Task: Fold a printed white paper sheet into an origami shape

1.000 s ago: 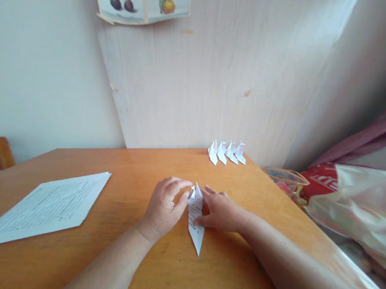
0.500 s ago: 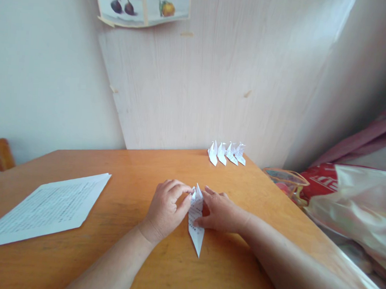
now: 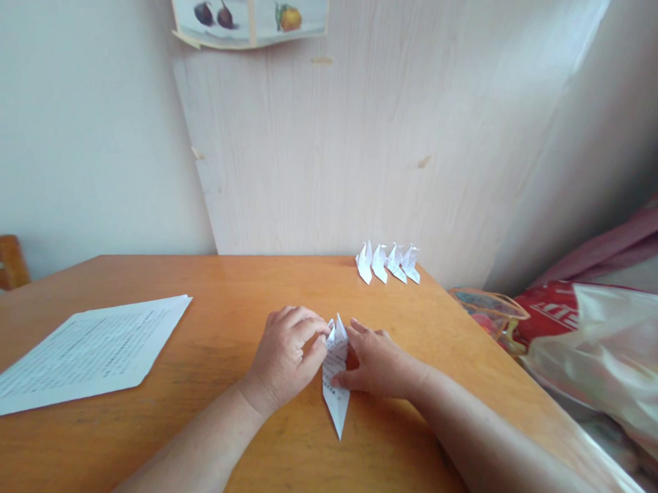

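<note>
A folded piece of printed white paper [image 3: 335,397], long and pointed at its near end, lies on the table in front of me. Its far end splits into two narrow points. My left hand [image 3: 291,353] pinches the left point between thumb and forefinger. From the other side my right hand [image 3: 382,363] holds the paper, its thumb pressed on the printed face and its fingers along the right edge. Several small folded paper cranes [image 3: 379,265] stand in a row at the table's far right corner.
A stack of printed sheets [image 3: 84,357] lies on the wooden table [image 3: 236,285] to the left. Plastic bags [image 3: 608,356] are heaped beyond the right edge. Part of a wooden chair [image 3: 9,262] shows at far left, and a fruit picture [image 3: 249,15] hangs on the board behind.
The view has shifted very slightly. Both hands keep their places on the folded paper, with no clear movement of the paper itself.
</note>
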`<state>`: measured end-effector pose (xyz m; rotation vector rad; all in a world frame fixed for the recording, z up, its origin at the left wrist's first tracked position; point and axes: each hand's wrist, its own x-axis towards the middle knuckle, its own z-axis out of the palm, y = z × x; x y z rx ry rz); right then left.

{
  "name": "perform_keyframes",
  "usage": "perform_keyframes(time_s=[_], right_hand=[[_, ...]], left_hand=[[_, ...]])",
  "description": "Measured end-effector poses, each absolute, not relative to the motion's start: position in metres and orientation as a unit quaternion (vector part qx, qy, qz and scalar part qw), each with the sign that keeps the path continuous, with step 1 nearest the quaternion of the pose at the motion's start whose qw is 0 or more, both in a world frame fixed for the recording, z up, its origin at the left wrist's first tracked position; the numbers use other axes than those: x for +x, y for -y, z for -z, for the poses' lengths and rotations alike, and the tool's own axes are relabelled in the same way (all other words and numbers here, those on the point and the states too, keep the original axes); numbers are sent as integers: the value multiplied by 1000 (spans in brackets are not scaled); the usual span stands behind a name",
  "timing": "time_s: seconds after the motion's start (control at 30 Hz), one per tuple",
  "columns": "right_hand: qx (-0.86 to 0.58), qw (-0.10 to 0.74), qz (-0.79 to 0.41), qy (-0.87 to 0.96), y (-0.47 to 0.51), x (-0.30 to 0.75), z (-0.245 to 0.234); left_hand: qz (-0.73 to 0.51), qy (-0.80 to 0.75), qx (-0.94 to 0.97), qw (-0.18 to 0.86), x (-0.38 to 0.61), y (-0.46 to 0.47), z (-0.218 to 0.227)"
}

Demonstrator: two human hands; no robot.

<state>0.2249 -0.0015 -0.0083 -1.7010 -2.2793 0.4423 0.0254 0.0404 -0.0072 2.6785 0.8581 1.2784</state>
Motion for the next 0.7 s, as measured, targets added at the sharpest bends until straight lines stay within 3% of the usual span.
perform_keyframes(time_s=[0.5, 0.7], right_hand=[[-581, 142, -154, 786, 2, 226, 10], [-581, 140, -161, 785, 3, 224, 8]], left_hand=[[-443, -305, 834, 120, 26, -44, 15], [-434, -312, 821, 201, 29, -45, 20]])
